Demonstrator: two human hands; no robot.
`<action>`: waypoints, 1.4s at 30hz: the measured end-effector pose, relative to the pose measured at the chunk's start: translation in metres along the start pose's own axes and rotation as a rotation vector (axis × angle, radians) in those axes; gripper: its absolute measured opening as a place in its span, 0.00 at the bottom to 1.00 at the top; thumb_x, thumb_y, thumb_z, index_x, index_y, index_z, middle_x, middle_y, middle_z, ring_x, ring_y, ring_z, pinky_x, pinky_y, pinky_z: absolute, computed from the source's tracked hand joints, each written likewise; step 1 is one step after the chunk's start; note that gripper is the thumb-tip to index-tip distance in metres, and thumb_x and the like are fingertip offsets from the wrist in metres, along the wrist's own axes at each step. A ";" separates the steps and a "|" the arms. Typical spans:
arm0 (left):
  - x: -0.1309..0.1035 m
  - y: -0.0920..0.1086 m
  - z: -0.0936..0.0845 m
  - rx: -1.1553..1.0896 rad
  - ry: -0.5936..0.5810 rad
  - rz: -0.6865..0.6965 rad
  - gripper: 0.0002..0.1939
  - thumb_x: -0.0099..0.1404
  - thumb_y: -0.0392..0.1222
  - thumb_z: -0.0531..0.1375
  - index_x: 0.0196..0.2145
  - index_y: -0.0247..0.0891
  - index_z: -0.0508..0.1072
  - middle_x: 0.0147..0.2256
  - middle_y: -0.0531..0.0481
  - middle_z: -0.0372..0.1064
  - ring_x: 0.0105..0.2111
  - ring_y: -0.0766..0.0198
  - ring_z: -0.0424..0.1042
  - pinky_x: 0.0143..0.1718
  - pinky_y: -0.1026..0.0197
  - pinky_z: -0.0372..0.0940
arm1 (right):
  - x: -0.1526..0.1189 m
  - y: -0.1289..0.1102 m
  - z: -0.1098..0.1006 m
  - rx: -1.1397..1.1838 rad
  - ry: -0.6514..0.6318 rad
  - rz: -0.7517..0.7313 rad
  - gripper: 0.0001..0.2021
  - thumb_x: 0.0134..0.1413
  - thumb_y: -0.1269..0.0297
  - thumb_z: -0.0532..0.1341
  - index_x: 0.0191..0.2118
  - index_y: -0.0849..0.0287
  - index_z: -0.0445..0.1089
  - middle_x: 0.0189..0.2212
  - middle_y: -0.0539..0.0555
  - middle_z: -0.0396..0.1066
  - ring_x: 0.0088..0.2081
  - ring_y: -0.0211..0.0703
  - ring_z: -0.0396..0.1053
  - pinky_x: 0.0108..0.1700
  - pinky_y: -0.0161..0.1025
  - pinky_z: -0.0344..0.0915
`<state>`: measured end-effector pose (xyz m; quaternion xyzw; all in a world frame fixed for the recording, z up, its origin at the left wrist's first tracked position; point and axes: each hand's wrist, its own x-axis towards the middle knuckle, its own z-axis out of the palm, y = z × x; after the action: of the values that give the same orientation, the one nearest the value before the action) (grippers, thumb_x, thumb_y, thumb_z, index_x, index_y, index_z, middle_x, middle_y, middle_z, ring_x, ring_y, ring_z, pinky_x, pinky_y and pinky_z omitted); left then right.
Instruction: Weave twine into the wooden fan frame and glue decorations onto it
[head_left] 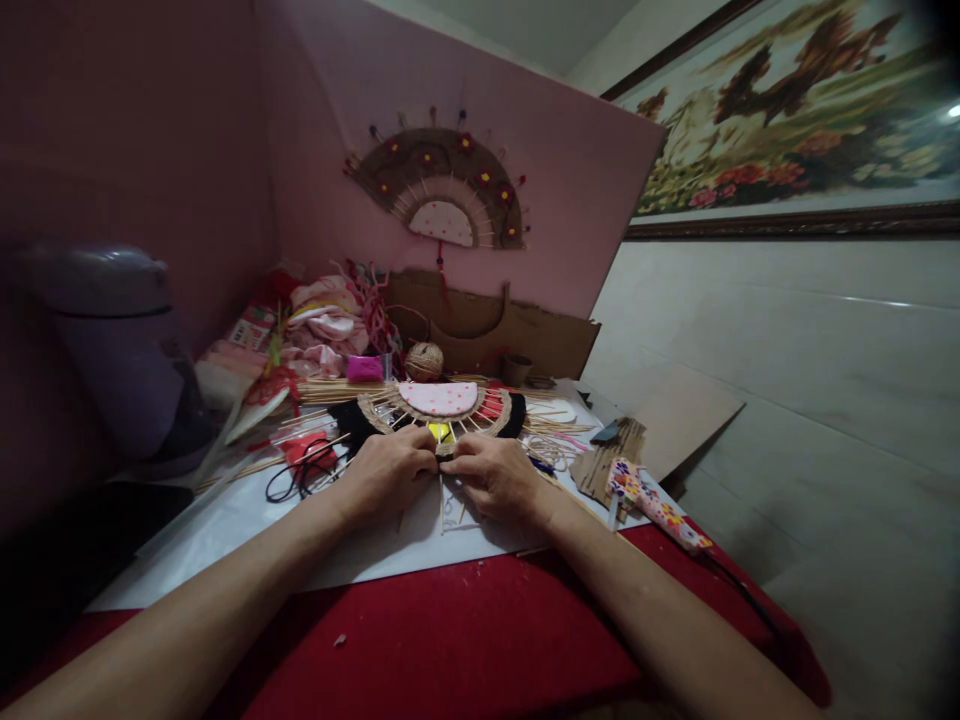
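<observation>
Pinching the middle of the near edge of a half-round fan [409,412] with the left hand [394,468] and the right hand [493,473], holding the fingertips close together. Working over a white sheet [352,558] laid on a red tablecloth [450,640]. Looking at a red-dotted white half-circle [437,397] on the fan's far side and at thin sticks fanning out toward black cloth [513,415]. Having a red packet [311,450] and black cord [303,482] near the left hand, plus corrugated cardboard [609,462] and a flower-patterned tool [660,508] to the right. Seeing a twine ball [424,361] near a magenta packet [364,369] farther back. Facing another fan [457,160] displayed against a pink panel [577,200].
</observation>
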<state>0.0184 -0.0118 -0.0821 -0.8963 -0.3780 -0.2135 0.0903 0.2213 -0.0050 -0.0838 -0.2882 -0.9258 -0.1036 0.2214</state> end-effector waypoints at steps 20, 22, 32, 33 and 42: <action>0.000 0.000 -0.001 -0.067 0.031 -0.001 0.13 0.60 0.33 0.54 0.32 0.43 0.79 0.37 0.49 0.73 0.37 0.61 0.72 0.37 0.60 0.66 | -0.002 0.000 0.001 0.058 0.042 -0.003 0.11 0.47 0.74 0.60 0.34 0.54 0.77 0.30 0.51 0.74 0.32 0.39 0.69 0.33 0.34 0.60; -0.001 0.000 -0.001 -0.072 0.042 0.001 0.13 0.59 0.33 0.55 0.33 0.43 0.79 0.38 0.49 0.73 0.37 0.61 0.72 0.37 0.60 0.66 | -0.003 0.001 0.001 0.117 0.086 0.026 0.12 0.45 0.76 0.59 0.34 0.56 0.77 0.30 0.51 0.75 0.32 0.39 0.70 0.34 0.34 0.62; -0.001 -0.001 0.001 -0.072 0.058 0.008 0.13 0.59 0.32 0.55 0.32 0.43 0.79 0.39 0.49 0.74 0.39 0.60 0.73 0.38 0.59 0.67 | -0.002 -0.004 0.001 0.339 0.215 0.152 0.21 0.42 0.79 0.54 0.44 0.59 0.71 0.34 0.52 0.77 0.38 0.43 0.73 0.43 0.39 0.66; -0.001 -0.001 0.001 -0.071 0.059 0.010 0.13 0.60 0.32 0.55 0.33 0.44 0.79 0.39 0.49 0.74 0.39 0.60 0.73 0.38 0.59 0.67 | -0.001 -0.005 0.001 0.343 0.193 0.153 0.22 0.41 0.79 0.55 0.45 0.59 0.70 0.34 0.52 0.77 0.38 0.43 0.73 0.44 0.39 0.66; -0.001 -0.002 0.002 -0.084 0.065 0.016 0.14 0.59 0.32 0.55 0.35 0.45 0.79 0.39 0.50 0.74 0.38 0.61 0.72 0.37 0.60 0.66 | -0.002 -0.005 0.001 0.345 0.175 0.169 0.21 0.42 0.77 0.55 0.45 0.59 0.70 0.35 0.52 0.77 0.38 0.42 0.73 0.44 0.39 0.66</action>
<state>0.0169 -0.0103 -0.0837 -0.8949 -0.3582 -0.2576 0.0665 0.2196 -0.0100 -0.0860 -0.3125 -0.8797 0.0508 0.3549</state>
